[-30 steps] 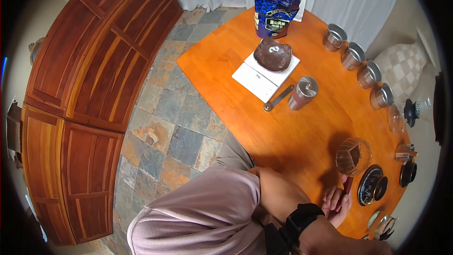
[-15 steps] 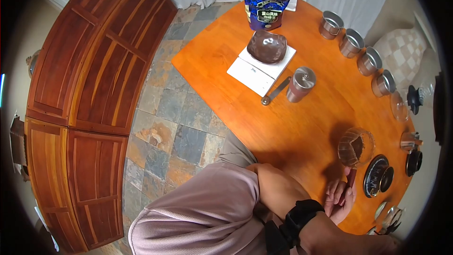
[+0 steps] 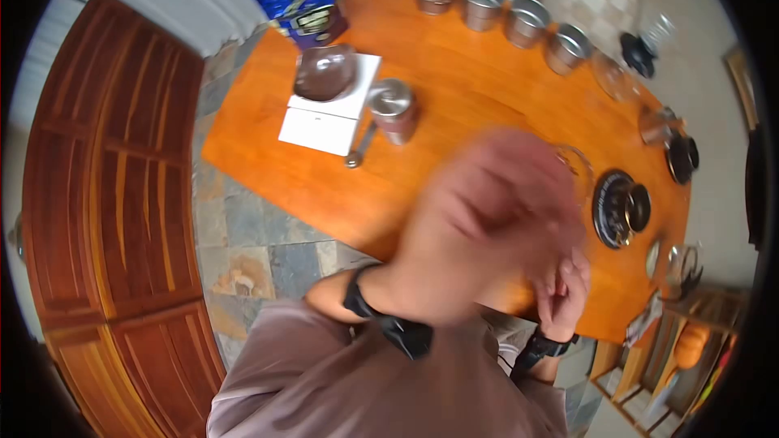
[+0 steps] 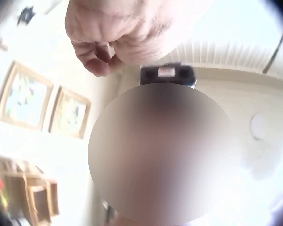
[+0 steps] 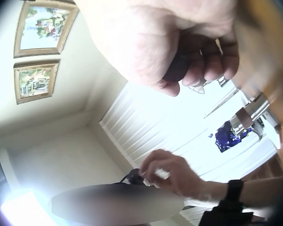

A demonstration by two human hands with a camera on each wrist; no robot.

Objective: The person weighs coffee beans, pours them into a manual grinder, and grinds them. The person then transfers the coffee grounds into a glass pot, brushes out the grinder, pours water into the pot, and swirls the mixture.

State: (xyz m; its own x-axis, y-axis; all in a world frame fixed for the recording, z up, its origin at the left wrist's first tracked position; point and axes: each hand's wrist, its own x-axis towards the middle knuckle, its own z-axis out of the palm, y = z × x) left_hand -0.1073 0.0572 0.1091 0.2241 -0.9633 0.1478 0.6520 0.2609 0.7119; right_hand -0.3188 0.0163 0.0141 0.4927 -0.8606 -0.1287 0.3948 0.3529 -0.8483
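Note:
My left hand [image 3: 495,219] is raised close to the head camera, blurred, its fingers loosely curled with nothing visible in them. The right wrist view shows this left hand [image 5: 172,174] beside the black head-worn camera [image 5: 134,177]; whether they touch is unclear. Beyond it, low over the table, my right hand [image 3: 565,292] has curled fingers. They grip a dark handle [image 5: 177,68] in the right wrist view. Behind the left hand, only part of the clear glass vessel's rim [image 3: 586,164] shows in the head view.
On the wooden table [image 3: 479,85] stand a blue bag [image 3: 296,0], a brown bowl [image 3: 325,73] on a white scale [image 3: 320,128], a metal-topped grinder [image 3: 393,111], a spoon [image 3: 353,160], several metal cups [image 3: 484,6] and a black dish [image 3: 610,209]. Wooden shelves [image 3: 665,373] are at lower right.
My left hand has risen from the table's right side towards the head camera. The head view has turned right, and the glass vessel is now mostly hidden.

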